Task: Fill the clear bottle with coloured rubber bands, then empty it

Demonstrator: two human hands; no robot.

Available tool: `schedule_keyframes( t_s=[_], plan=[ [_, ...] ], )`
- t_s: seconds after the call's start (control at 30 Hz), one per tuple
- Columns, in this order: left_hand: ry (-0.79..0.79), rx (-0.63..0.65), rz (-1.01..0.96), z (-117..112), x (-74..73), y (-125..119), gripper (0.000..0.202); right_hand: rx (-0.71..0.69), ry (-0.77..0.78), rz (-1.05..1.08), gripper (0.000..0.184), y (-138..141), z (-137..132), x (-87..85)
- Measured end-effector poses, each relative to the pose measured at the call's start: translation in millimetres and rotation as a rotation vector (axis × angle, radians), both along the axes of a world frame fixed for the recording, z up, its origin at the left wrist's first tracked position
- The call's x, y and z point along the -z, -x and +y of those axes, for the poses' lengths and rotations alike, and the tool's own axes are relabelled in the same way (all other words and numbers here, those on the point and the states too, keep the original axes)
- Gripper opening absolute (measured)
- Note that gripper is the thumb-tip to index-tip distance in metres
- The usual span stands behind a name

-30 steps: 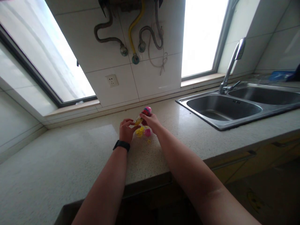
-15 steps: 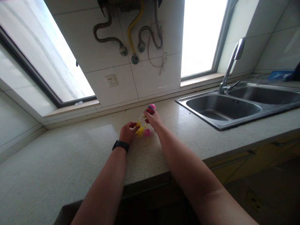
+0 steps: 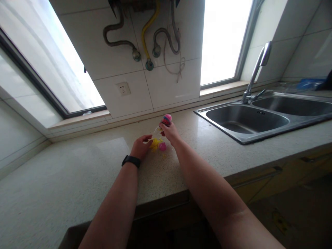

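Note:
My right hand is wrapped round a small clear container with a pink and red end, held tilted over the counter, its clear part pointing down and left. Below it, a loose heap of small yellow pieces lies on the speckled countertop. A pink cup-like piece rests against the heap's right side. My left hand, with a black band at the wrist, is at the heap's left edge, thumb and fingers apart. Its fingertips are too small to see any bits on them.
To the right a steel double sink with a tall faucet is set into the counter. Hoses and a socket are on the tiled wall behind. Two bright windows flank that wall. Drawer handles run below the front edge.
My left hand has drawn slightly left, away from the container's lower end, and its fingers have parted from the yellow pieces. My right hand stays nearly still with the container.

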State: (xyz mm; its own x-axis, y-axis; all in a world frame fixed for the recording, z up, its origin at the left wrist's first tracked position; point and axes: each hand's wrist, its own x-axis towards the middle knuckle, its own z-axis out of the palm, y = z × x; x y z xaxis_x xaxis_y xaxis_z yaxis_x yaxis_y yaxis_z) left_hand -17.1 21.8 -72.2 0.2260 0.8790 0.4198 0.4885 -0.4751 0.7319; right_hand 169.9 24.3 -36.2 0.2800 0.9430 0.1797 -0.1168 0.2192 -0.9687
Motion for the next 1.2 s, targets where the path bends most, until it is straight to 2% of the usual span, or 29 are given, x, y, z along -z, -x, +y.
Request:
schedule_keyframes(
  t_s=[0.23, 0.4, 0.57, 0.67, 0.73, 0.83, 0.93, 1.03, 1.2],
  plan=[
    [0.150, -0.034, -0.427, -5.1, -13.4, -4.0, 0.049, -0.197, -0.084, -0.066, 0.026, 6.5, -11.1, -8.6],
    [0.206, 0.148, -0.550, -12.0, -19.7, -9.8, 0.053, -0.350, -0.175, -0.143, 0.030, 11.2, -17.0, -10.0],
    [0.296, 0.275, -0.710, -19.6, -25.3, -14.9, 0.055, -0.272, -0.162, -0.055, 0.054, 17.1, -12.9, -6.5],
    [0.386, 0.301, -0.925, -23.1, -30.4, -14.8, 0.049, -0.250, -0.194, -0.092, 0.040, 18.4, -12.3, -6.1],
    [0.424, 0.235, -1.099, -23.2, -34.2, -13.3, 0.041, -0.232, -0.289, -0.208, 0.023, 18.3, -15.6, -6.8],
    [0.487, 0.127, -1.330, -20.4, -39.5, -10.1, 0.022, -0.234, -0.454, -0.547, 0.010, 18.1, -26.4, -9.1],
    [0.569, 0.115, -1.431, -17.7, -42.5, -7.9, 0.009, -0.344, -0.572, -0.827, 0.015, 20.0, -40.8, -12.0],
    [0.593, 0.182, -1.440, -17.7, -43.0, -7.6, 0.009, -0.403, -0.585, -1.009, 0.025, 23.9, -53.1, -14.9],
    [0.387, 0.231, -1.479, -18.8, -43.9, -7.6, 0.027, -0.344, -0.538, -1.266, 0.045, 29.7, -62.0, -20.1]
  ],
)
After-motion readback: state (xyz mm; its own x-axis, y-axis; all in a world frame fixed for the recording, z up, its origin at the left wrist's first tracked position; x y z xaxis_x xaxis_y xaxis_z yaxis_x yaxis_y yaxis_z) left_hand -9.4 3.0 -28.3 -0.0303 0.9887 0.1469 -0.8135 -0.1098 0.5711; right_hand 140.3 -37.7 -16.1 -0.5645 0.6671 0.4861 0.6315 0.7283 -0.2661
